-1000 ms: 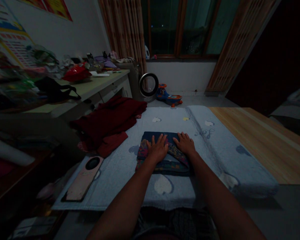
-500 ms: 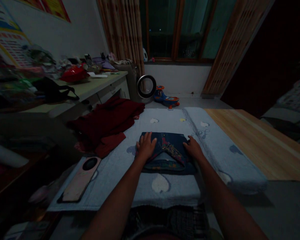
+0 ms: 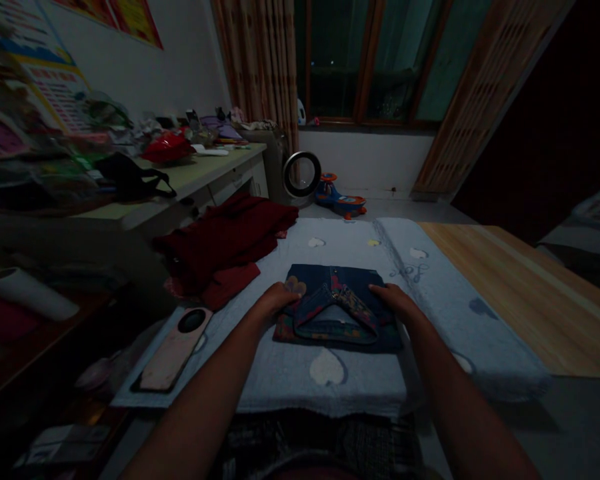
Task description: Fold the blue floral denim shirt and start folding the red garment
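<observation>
Left hand (image 3: 276,298) curls around the left edge of the folded jeans (image 3: 336,308) at frame centre; right hand (image 3: 397,301) grips the right edge. Lifted unevenly, the folds could slide open, I judge. Beneath lies a pale blue towel (image 3: 330,373); a phone (image 3: 173,350) rests lower left, red clothes (image 3: 225,243) upper left, a cluttered desk (image 3: 180,180) beyond.

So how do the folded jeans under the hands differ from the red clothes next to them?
The folded jeans are dark blue with coloured patterning; the red clothes are plain dark red. The jeans make a neat flat rectangle, the red clothes a loose rumpled heap. The left hand and right hand rest on the jeans' sides; nothing touches the red clothes. Both lie on the pale blue towel.
</observation>
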### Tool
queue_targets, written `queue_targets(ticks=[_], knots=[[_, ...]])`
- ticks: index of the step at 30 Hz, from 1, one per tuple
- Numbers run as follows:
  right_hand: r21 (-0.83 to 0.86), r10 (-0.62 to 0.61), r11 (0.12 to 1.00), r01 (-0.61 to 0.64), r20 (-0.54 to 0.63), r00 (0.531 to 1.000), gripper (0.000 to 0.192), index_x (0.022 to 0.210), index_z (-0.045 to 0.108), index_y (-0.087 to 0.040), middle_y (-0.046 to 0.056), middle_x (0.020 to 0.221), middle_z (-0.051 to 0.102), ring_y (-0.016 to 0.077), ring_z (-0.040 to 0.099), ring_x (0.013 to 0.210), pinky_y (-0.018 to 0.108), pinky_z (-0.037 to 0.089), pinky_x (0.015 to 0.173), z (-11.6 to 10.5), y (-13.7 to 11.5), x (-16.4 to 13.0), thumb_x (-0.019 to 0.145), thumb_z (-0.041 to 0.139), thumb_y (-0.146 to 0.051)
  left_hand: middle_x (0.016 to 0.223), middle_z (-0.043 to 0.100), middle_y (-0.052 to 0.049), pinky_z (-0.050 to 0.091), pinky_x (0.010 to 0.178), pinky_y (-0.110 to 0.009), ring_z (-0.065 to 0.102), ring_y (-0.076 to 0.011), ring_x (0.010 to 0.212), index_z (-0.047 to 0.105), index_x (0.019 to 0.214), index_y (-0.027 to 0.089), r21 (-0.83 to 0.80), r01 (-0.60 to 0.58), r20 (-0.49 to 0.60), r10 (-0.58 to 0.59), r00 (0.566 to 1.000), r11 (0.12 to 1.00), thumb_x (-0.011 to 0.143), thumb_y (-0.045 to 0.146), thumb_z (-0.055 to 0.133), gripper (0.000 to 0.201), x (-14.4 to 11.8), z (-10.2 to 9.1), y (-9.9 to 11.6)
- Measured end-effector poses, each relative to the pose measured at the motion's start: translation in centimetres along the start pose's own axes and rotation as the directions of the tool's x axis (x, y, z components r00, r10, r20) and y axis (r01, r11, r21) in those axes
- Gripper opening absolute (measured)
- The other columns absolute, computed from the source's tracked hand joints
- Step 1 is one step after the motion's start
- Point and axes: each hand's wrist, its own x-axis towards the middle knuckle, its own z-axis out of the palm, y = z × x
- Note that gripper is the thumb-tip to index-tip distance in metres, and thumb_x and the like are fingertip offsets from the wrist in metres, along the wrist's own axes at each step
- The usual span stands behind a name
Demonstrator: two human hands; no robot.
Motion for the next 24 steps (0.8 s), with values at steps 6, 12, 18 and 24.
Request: queue_targets(ticks=[6, 12, 18, 24], knots=[[0.358, -0.026, 0.934, 0.017, 0.02, 0.999, 0.025, 0.102, 0.062, -0.014, 0.009, 0.086, 0.074, 0.0209, 0.07, 0.068, 0.03, 0.056, 0.058, 0.3, -0.3, -1.6, 0.08, 0.064, -0.027, 0.085, 0.069, -0.004, 0.052, 0.069, -0.028, 0.066, -0.0201, 0.079, 0.063, 0.092, 0.017, -0.228, -0.133, 0.161, 0.172, 0.972, 0.965, 0.061, 0.02, 0.074, 0.033, -1.2, 0.2, 0.0], [0.427, -0.078, 0.902, 0.064, 0.015, 0.997, 0.026, 0.102, 0.059, -0.016, 0.007, 0.084, 0.073, 0.0204, 0.069, 0.068, 0.03, 0.057, 0.06, 0.3, -0.1, -1.8, 0.079, 0.065, -0.026, 0.099, 0.069, -0.004, 0.051, 0.081, -0.03, 0.065, -0.0204, 0.091, 0.062, 0.102, 0.018, -0.232, -0.263, 0.134, 0.298, 0.945, 0.937, 0.058, 0.016, 0.068, 0.045, -2.2, 0.0, 1.2], [0.592, -0.129, 0.8, 0.096, 0.014, 0.992, 0.028, 0.098, 0.058, -0.018, 0.005, 0.084, 0.072, 0.0193, 0.069, 0.068, 0.033, 0.058, 0.067, -0.1, 0.4, -2.9, 0.073, 0.068, -0.026, 0.088, 0.07, -0.002, 0.05, 0.076, -0.032, 0.064, -0.0208, 0.081, 0.063, 0.094, 0.016, -0.043, -0.348, 0.075, 0.351, 0.933, 0.936, 0.06, 0.023, 0.068, 0.035, 0.5, -2.0, 4.0], [0.656, -0.17, 0.74, 0.147, -0.028, 0.985, 0.053, 0.112, 0.052, -0.021, 0.006, 0.098, 0.072, 0.0228, 0.07, 0.081, 0.036, 0.059, 0.072, 2.2, 2.3, -5.4, 0.068, 0.076, -0.036, 0.084, 0.068, -0.001, 0.046, 0.072, -0.026, 0.063, -0.0206, 0.082, 0.065, 0.087, 0.019, 0.35, -0.401, 0.017, 0.423, 0.906, 0.846, 0.064, 0.026, 0.072, 0.025, 3.7, -3.1, 7.6]])
